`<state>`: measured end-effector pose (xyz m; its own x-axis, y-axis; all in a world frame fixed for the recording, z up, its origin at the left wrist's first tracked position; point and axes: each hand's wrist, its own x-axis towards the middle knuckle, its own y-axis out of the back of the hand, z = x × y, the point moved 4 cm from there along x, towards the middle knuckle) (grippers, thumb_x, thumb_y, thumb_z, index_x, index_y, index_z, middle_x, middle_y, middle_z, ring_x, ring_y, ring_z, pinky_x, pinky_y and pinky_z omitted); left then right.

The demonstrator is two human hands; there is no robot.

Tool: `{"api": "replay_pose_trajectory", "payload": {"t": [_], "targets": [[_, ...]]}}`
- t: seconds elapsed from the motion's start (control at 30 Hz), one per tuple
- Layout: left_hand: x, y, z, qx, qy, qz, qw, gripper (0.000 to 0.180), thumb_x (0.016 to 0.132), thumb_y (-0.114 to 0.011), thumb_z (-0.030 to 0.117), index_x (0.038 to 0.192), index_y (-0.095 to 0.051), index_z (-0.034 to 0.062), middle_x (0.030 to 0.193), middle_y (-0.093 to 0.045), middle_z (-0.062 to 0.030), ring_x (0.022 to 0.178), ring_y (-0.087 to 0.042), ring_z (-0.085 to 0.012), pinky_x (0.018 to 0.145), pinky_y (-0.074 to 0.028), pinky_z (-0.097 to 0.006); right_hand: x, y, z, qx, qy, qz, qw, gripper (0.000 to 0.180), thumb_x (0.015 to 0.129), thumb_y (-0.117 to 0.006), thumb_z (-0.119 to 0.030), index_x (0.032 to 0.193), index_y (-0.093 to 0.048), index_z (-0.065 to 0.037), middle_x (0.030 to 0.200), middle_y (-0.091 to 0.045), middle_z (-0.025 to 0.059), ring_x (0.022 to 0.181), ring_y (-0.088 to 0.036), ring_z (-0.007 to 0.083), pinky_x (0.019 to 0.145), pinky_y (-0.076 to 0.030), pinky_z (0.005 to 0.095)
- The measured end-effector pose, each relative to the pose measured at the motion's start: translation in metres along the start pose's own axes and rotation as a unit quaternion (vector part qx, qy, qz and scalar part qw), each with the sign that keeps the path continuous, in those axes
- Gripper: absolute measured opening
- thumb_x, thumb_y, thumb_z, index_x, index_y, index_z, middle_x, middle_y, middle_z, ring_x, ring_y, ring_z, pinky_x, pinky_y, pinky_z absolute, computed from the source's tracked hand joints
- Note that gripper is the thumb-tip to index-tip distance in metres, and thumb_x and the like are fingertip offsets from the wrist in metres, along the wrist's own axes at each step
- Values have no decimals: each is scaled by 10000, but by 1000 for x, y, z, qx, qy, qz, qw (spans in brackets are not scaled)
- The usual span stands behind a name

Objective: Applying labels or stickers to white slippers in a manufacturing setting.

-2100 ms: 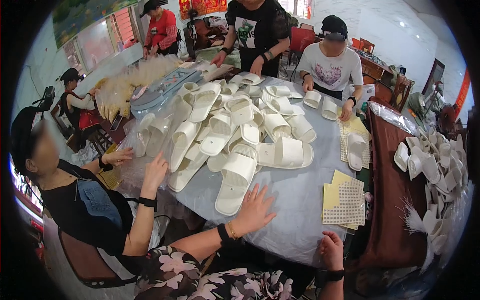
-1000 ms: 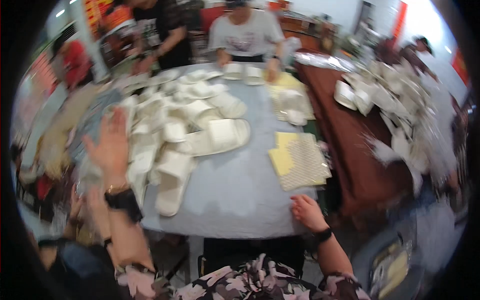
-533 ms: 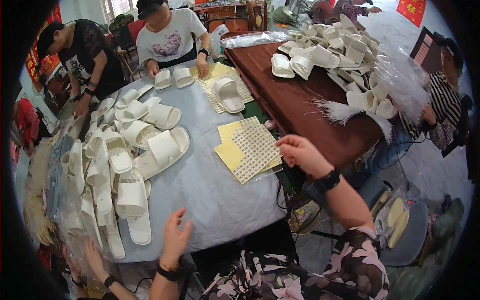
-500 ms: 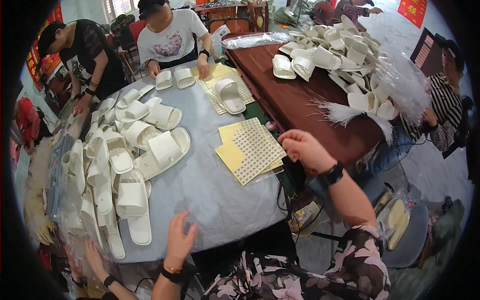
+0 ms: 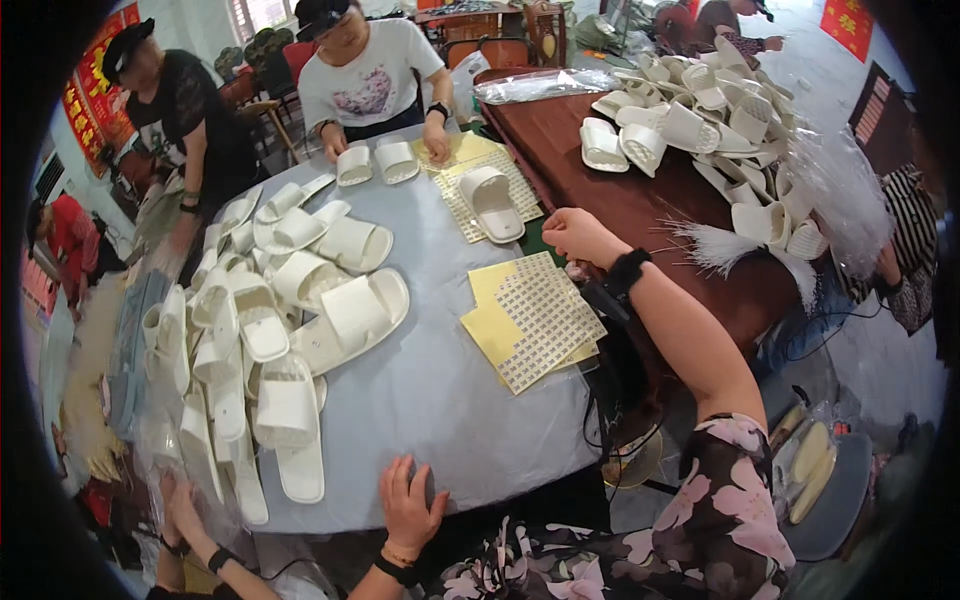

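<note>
My left hand [image 5: 405, 505] rests flat on the near edge of the round grey-covered table [image 5: 430, 400], fingers spread, holding nothing. My right hand [image 5: 578, 236] reaches out in a floral sleeve and black wristband, fingers curled with nothing visible in them. It hovers at the gap between the grey table and the brown table [image 5: 640, 205], just above a stack of yellow sheets with a grid of small squares [image 5: 530, 320]. A heap of white slippers [image 5: 270, 330] covers the left half of the grey table.
A second stack of gridded sheets [image 5: 470, 170] carries one white slipper [image 5: 490, 200]. More slippers [image 5: 700, 110], white feathery tufts [image 5: 720, 245] and clear plastic bags [image 5: 850, 190] lie on the brown table. Two people [image 5: 370, 80] [image 5: 180, 110] work at the far side; another person's hand [image 5: 180, 510] is lower left.
The view has swung from the slipper heap toward the brown table. My right hand has risen from the table's near edge past the gridded sheets; my left hand has dropped onto the near edge.
</note>
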<state>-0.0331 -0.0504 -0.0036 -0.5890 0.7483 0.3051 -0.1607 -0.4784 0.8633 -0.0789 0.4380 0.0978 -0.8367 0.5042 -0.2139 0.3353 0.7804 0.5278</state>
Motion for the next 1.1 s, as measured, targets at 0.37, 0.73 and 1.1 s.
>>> {"api": "replay_pose_trajectory", "payload": {"t": [0.37,0.73,1.1], "targets": [[0,-5,-2,62,9,-7,998,480,869,-617,447,1146,-598,55,1268,-517,-195,1217,-464,-385,1024,-363,-526,81,128,66,272,-132,315,900,269,840,-642,-178,1039,-548,-23,819,-602,135,571,-576,193,419,-444,302],[-6,-8,-6,59,12,12,998,465,821,-653,311,1191,-581,39,1288,-516,-217,1187,-471,-427,1006,-371,-536,180,179,155,527,-22,289,799,329,869,-619,-258,1181,-552,-178,1069,-624,21,932,-618,216,663,-513,388],[1,3,-3,13,32,15,999,446,863,-634,410,1129,-610,53,1229,-545,-181,1196,-484,-368,1020,-376,-495,94,171,143,442,-78,497,743,261,823,-694,-297,800,-607,-52,683,-622,36,530,-588,124,438,-451,239]]}}
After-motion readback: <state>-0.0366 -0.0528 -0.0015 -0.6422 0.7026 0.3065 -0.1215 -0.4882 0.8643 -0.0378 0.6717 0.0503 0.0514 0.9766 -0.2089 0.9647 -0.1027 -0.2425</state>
